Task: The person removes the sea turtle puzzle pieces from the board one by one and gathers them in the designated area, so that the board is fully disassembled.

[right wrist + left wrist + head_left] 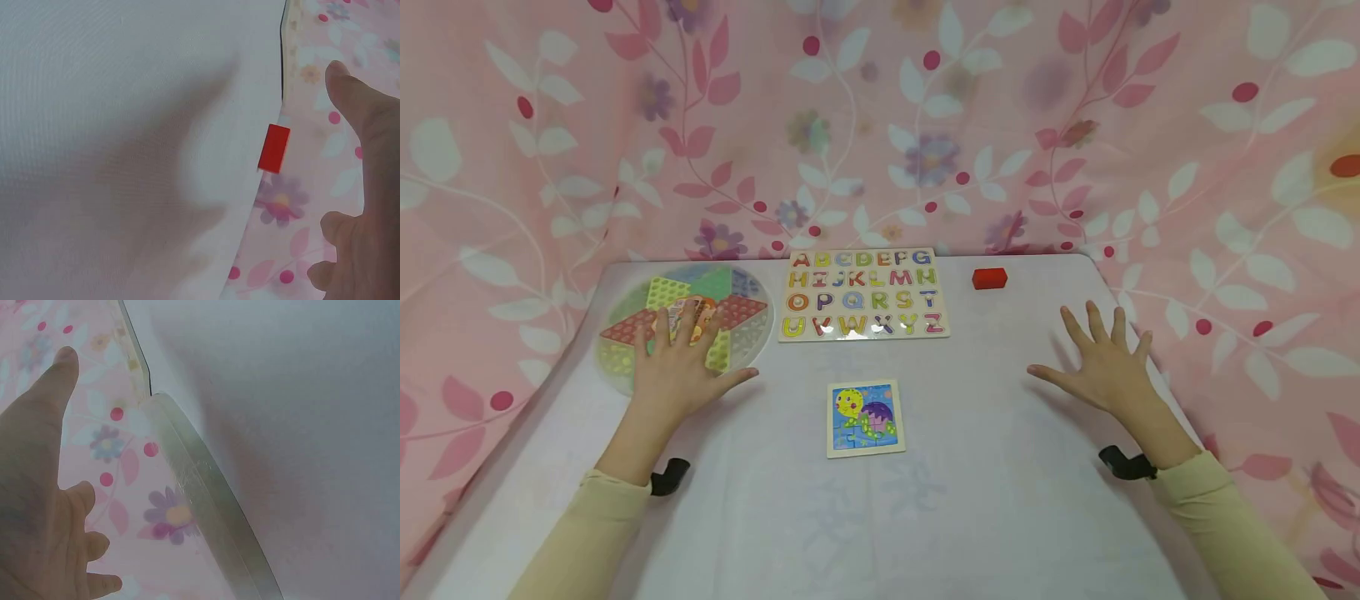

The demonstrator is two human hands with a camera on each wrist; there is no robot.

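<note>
My left hand (679, 367) is spread, palm down, above the near side of a round clear case (752, 333) of coloured pieces; it holds nothing. On the right, my right hand (1101, 367) hovers over the table's right side with fingers spread, also holding nothing. Between the hands lies a small square jigsaw puzzle (866, 419) with a cartoon turtle picture. Behind it is a wooden alphabet board (864, 294) with letters A to Z. A red block (989, 278) lies near the back edge, and the right wrist view shows this block (274, 149) beyond the thumb.
A white cloth covers the table (970, 500). Pink floral fabric (880, 125) hangs behind and at both sides. Black wrist devices (670, 477) sit on both wrists. The case rim (200, 481) crosses the left wrist view.
</note>
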